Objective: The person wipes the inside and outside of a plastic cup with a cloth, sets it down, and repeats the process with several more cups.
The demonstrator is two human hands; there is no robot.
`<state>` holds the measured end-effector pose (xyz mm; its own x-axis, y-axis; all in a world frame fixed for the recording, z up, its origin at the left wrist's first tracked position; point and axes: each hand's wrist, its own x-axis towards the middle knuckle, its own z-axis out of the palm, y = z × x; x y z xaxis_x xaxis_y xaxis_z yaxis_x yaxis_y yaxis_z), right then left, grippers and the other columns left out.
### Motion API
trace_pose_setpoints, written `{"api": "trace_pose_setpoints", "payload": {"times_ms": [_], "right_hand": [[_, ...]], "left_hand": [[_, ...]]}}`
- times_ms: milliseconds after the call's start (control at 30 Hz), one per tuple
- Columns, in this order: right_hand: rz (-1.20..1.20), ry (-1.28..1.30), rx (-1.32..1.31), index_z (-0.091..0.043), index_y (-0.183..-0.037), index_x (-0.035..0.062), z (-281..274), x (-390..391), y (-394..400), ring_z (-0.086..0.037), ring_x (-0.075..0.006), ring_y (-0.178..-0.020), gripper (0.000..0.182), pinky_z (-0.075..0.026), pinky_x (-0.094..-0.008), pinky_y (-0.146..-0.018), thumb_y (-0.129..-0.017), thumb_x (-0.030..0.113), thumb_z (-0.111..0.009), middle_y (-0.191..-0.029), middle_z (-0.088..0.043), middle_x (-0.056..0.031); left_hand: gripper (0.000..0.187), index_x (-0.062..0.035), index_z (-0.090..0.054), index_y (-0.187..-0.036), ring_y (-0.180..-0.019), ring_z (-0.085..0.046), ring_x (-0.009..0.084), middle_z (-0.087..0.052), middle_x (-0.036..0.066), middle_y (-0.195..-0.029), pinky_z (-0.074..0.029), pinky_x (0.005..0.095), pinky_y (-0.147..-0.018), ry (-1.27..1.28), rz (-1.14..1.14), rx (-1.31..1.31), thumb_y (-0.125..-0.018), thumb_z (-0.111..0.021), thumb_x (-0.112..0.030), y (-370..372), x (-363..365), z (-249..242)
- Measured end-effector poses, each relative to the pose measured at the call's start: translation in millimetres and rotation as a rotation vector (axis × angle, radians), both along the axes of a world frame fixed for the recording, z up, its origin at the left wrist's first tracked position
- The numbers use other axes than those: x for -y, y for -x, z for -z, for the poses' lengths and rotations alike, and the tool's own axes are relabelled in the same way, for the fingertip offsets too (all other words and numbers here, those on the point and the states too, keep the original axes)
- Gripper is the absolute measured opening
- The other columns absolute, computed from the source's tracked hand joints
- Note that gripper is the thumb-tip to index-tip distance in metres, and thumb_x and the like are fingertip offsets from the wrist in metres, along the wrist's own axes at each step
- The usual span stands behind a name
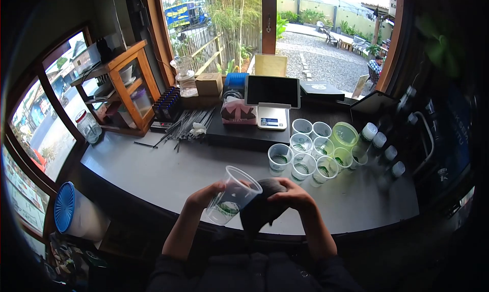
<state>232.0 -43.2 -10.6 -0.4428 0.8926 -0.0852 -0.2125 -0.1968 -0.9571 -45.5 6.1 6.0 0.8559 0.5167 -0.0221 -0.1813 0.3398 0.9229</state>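
My left hand (206,194) grips a transparent plastic cup (229,192) with a green print near its base. The cup tilts, its open rim facing up and to the right. Bunched in my right hand (295,194) is a dark cloth (259,213), which hangs down right beside the cup. Both hands are above the front part of the grey counter (173,172). Beyond the right hand stands a group of similar plastic cups (280,158), upright with their rims up. Several have green prints, and some look tinted yellow-green.
A tablet (272,91) on a white stand is at the counter's back, beside a pink tissue box (239,114). Dark thin sticks (178,126) lie to the left. White-capped bottles (379,140) line the right side. A blue-lidded container (66,203) stands at lower left.
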Motion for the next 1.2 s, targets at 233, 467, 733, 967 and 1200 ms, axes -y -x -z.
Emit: {"api": "trace_pose_setpoints", "payload": {"times_ms": [233,467,733,967,1200], "right_hand": [[0.954,-0.596,0.193,-0.057,-0.105,-0.0024,-51.6,44.4,-6.4,-0.061,-0.0128,-0.091,0.036,-0.051,-0.0262,-0.078,-0.075,0.006,-0.074,-0.107,-0.062,-0.0101],[0.478,-0.906,0.230,-0.055,-0.097,0.0004,-35.4,46.0,24.6,-0.064,-0.0322,-0.103,0.037,-0.039,-0.0453,-0.101,-0.095,0.038,-0.054,-0.113,-0.066,-0.0188],[0.562,-1.005,0.398,-0.058,-0.084,-0.0039,-29.7,28.7,27.8,-0.060,-0.0274,-0.076,0.036,-0.049,-0.0349,-0.073,-0.078,0.028,-0.075,-0.077,-0.061,-0.0131],[0.649,-1.036,0.232,-0.057,-0.080,-0.0048,-39.0,35.4,45.4,-0.055,-0.0257,-0.066,0.029,-0.046,-0.0323,-0.066,-0.073,0.015,-0.077,-0.072,-0.056,-0.0113],[0.340,-1.089,0.311,-0.061,-0.092,-0.0029,-62.6,51.7,45.9,-0.060,-0.0282,-0.066,0.033,-0.048,-0.0345,-0.063,-0.070,0.016,-0.078,-0.075,-0.061,-0.0120]], "left_hand": [[0.077,0.0042,-0.047,-0.125,-0.089,-0.068,0.0320,-0.060,0.022,-0.115,-0.055,0.0394,-0.082,-0.074,-0.110,-0.093,-0.080,-0.065,-0.056,-18.1,8.6,-1.7],[0.048,-0.0012,-0.055,-0.118,-0.089,-0.058,0.0098,-0.062,0.005,-0.099,-0.047,0.0269,-0.080,-0.310,-0.309,-0.189,-0.087,-0.066,-0.037,-39.0,22.4,9.1],[0.057,0.0007,-0.053,-0.120,-0.096,-0.062,0.0158,-0.065,0.011,-0.105,-0.049,0.0321,-0.086,-0.435,-0.363,-0.274,-0.082,-0.069,-0.039,-55.0,45.2,-17.2],[0.063,0.0010,-0.052,-0.119,-0.093,-0.065,0.0188,-0.068,0.013,-0.098,-0.049,0.0325,-0.084,-0.649,-0.607,-0.402,-0.078,-0.072,-0.042,-56.6,79.9,-49.8],[0.064,0.0032,-0.052,-0.118,-0.098,-0.060,0.0162,-0.063,0.010,-0.104,-0.047,0.0308,-0.087,-0.142,-0.158,-0.009,-0.082,-0.067,-0.047,-28.3,63.2,-14.3]]}}
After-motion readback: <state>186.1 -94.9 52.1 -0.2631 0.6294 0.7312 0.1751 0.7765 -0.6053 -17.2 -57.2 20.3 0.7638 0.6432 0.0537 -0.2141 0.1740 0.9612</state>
